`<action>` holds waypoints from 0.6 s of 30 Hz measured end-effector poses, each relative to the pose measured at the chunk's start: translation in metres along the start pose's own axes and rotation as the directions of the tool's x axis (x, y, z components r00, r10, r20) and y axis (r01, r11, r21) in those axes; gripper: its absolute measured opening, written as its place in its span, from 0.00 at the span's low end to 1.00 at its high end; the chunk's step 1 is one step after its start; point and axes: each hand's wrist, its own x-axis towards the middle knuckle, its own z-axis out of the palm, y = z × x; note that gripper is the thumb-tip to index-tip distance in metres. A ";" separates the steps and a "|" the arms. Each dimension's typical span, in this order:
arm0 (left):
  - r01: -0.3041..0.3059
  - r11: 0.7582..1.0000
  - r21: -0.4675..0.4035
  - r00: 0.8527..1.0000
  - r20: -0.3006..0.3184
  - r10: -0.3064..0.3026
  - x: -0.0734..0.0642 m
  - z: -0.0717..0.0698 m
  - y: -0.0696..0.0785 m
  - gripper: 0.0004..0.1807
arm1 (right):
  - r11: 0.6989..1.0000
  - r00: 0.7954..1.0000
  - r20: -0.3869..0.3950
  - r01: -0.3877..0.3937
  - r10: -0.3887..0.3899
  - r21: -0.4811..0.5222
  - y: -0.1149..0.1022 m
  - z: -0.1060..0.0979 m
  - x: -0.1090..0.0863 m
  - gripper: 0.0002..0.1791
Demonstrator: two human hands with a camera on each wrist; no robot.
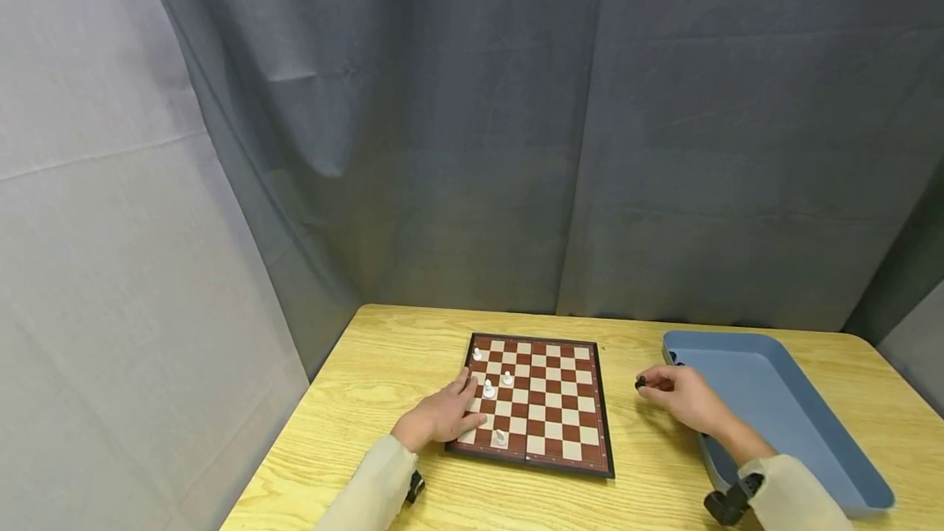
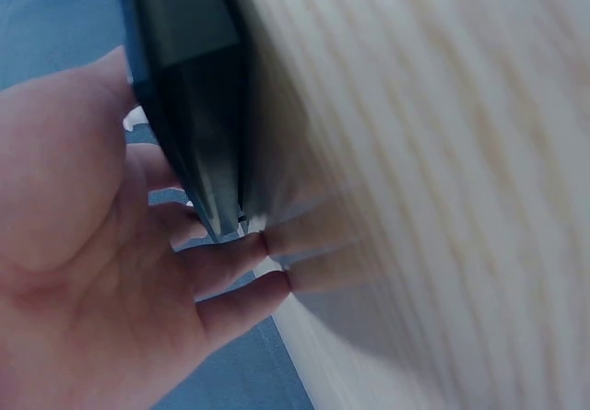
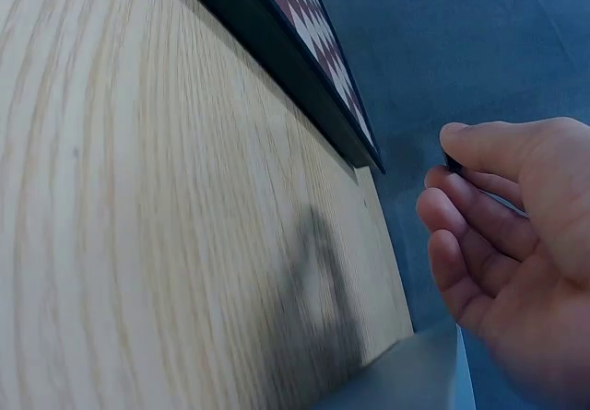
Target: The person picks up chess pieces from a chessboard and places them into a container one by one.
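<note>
A folding chessboard (image 1: 560,397) with brown and cream squares lies flat on the table. My left hand (image 1: 442,414) rests at its left edge, fingers stretched out; in the left wrist view two fingers (image 2: 244,304) reach down to the table beside the board's dark side. On the board's left half, white chess pieces stand near that hand: a white piece (image 1: 489,389), another white piece (image 1: 507,378) and a pawn-like one (image 1: 477,354). A white piece (image 1: 501,437) by the near edge looks tipped. My right hand (image 1: 692,401), raised between board and tray, pinches a small black chess piece (image 1: 640,382).
A blue-grey tray (image 1: 782,408) sits on the right of the table, with a few black pieces (image 1: 674,358) at its far left corner. The wooden table (image 1: 369,400) ends at a grey curtain (image 1: 479,146) behind, and a pale curtain hangs on the left.
</note>
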 end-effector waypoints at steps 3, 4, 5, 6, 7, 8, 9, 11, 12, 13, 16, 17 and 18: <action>-0.002 1.000 -0.003 1.000 0.000 0.002 0.000 0.001 -0.001 0.40 | 1.000 1.000 -0.004 -0.022 0.022 -0.012 0.002 -0.003 -0.003 0.14; -0.002 1.000 -0.003 1.000 -0.001 0.002 0.000 0.002 -0.001 0.40 | 1.000 1.000 -0.002 -0.025 0.025 -0.016 0.002 -0.004 -0.004 0.14; -0.002 1.000 -0.001 1.000 -0.001 0.002 0.000 0.002 -0.001 0.40 | 0.999 1.000 -0.001 -0.028 0.028 -0.022 0.002 -0.005 -0.005 0.14; -0.001 1.000 -0.001 1.000 0.000 0.001 0.000 0.002 -0.001 0.40 | 0.999 0.999 -0.001 -0.032 0.032 -0.024 0.003 -0.006 -0.006 0.14; -0.001 1.000 -0.001 1.000 -0.001 0.001 0.000 0.002 -0.001 0.40 | 0.999 0.999 0.000 -0.035 0.035 -0.021 0.003 -0.007 -0.007 0.15; 0.000 1.000 -0.003 1.000 -0.001 0.000 0.000 0.002 -0.001 0.40 | 0.999 0.999 0.002 -0.036 0.036 -0.021 0.003 -0.008 -0.007 0.15; -0.001 1.000 -0.001 1.000 -0.003 0.001 0.000 0.002 -0.001 0.40 | 0.999 0.999 0.002 -0.036 0.036 -0.022 0.003 -0.009 -0.007 0.15; -0.003 1.000 -0.001 1.000 -0.005 0.003 0.000 0.002 -0.002 0.40 | 0.999 0.999 -0.005 -0.040 0.040 -0.016 0.003 -0.010 -0.008 0.15; -0.004 1.000 0.000 1.000 -0.006 0.004 0.000 0.002 -0.002 0.40 | 0.999 0.999 -0.008 -0.045 0.045 -0.013 0.003 -0.011 -0.008 0.15; -0.005 1.000 0.000 1.000 -0.007 0.005 0.000 0.002 -0.002 0.40 | 0.999 0.999 -0.010 -0.041 0.041 -0.014 0.003 -0.012 -0.008 0.16; -0.009 1.000 0.002 1.000 -0.008 0.009 0.000 0.001 -0.002 0.40 | 0.999 0.999 -0.025 -0.040 0.040 -0.023 0.005 -0.015 -0.008 0.15; -0.010 1.000 0.001 1.000 -0.009 0.010 -0.001 0.001 -0.001 0.40 | 0.999 0.999 -0.029 -0.040 0.040 -0.027 0.006 -0.017 -0.008 0.15; -0.010 1.000 -0.002 1.000 -0.010 0.010 -0.001 0.000 -0.001 0.40 | 0.999 0.999 -0.030 -0.039 0.038 -0.028 0.007 -0.018 -0.008 0.15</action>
